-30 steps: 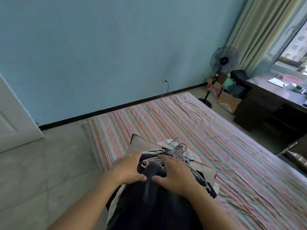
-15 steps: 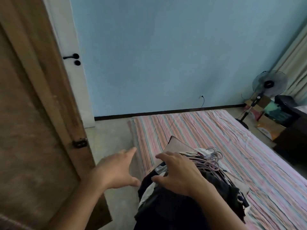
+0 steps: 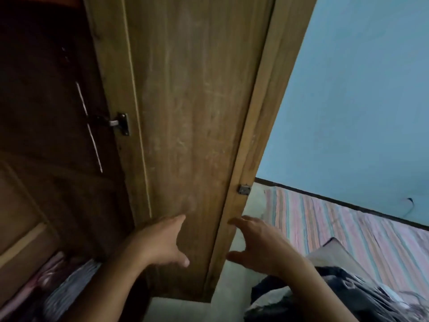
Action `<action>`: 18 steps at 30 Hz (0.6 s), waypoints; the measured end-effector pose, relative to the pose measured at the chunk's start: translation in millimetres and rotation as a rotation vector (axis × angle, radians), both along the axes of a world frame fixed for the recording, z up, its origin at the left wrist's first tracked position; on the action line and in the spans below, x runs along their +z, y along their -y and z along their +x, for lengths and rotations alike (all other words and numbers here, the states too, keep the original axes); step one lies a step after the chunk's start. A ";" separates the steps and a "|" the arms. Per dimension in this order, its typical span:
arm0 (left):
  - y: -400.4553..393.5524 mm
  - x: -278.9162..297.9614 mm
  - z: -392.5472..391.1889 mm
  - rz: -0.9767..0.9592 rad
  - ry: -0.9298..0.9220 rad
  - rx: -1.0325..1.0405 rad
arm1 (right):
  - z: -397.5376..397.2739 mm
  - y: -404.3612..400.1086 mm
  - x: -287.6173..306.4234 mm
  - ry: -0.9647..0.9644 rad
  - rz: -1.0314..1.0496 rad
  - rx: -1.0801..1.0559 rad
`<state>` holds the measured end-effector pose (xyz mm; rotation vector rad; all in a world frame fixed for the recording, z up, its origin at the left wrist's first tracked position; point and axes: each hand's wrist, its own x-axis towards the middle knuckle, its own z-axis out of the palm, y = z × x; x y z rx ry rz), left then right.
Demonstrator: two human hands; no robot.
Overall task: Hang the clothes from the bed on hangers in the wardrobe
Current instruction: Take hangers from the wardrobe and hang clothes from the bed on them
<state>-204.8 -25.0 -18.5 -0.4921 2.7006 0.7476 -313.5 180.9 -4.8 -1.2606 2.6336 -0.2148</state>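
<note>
Clothes lie in a dark heap at the near corner of the bed, at the lower right, with what looks like thin hanger wire showing among them at the far right, too blurred to be sure. A tan piece sticks out from under the heap toward the wall. The right forearm crosses above this pile.

Both hands are raised in front of the wardrobe door and hold nothing. The left hand is spread wide, fingers straight and thumb out, in front of the door's inner face; whether it touches the wood cannot be told. The right hand is also open, its fingers loosely bent, with the fingertips at the door's outer edge.

The door stands open, a small metal catch on its edge above the right hand. To the left is the dark inside of the wardrobe, with a hinge on the frame and striped and pink garments at the bottom.

Beyond the door, the striped bedsheet runs to a pale blue wall with a dark skirting.
</note>
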 end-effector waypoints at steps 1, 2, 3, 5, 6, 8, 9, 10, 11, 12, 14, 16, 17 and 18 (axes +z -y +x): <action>6.4 1.1 9.5 -0.011 -0.011 0.043 | 0.5 9.3 0.6 -0.015 0.005 0.041; 12.0 2.9 19.2 -0.025 -0.018 0.089 | 1.7 18.9 2.7 -0.032 0.014 0.084; 16.5 5.7 29.2 -0.032 -0.024 0.132 | 3.0 28.1 4.7 -0.048 0.020 0.129; 23.4 11.2 50.8 0.001 -0.019 0.216 | 5.6 45.0 9.0 -0.078 0.021 0.219; 27.2 11.8 62.7 0.024 -0.019 0.253 | 7.4 53.1 11.5 -0.092 0.020 0.262; 31.7 11.9 87.6 0.055 -0.016 0.329 | 9.9 68.5 14.0 -0.119 0.014 0.352; 33.1 11.3 100.1 0.059 -0.009 0.372 | 10.8 76.0 15.3 -0.126 0.019 0.395; 33.0 12.1 112.2 0.063 -0.001 0.417 | 12.6 83.5 17.1 -0.129 0.029 0.438; 32.1 13.4 124.2 0.059 0.005 0.459 | 14.9 91.2 18.9 -0.129 0.035 0.484; 30.4 14.7 136.7 0.050 0.004 0.500 | 18.5 98.8 21.4 -0.129 0.041 0.528; 27.4 15.5 160.2 0.037 -0.005 0.564 | 27.8 114.2 26.1 -0.131 0.053 0.606; 27.6 10.3 183.5 0.018 -0.034 0.628 | 37.0 128.5 28.1 -0.129 0.053 0.670; 26.1 10.4 194.5 0.022 -0.045 0.664 | 43.8 134.8 28.4 -0.123 0.049 0.687; 23.7 12.1 204.9 0.028 -0.056 0.699 | 51.1 140.3 28.5 -0.118 0.034 0.703</action>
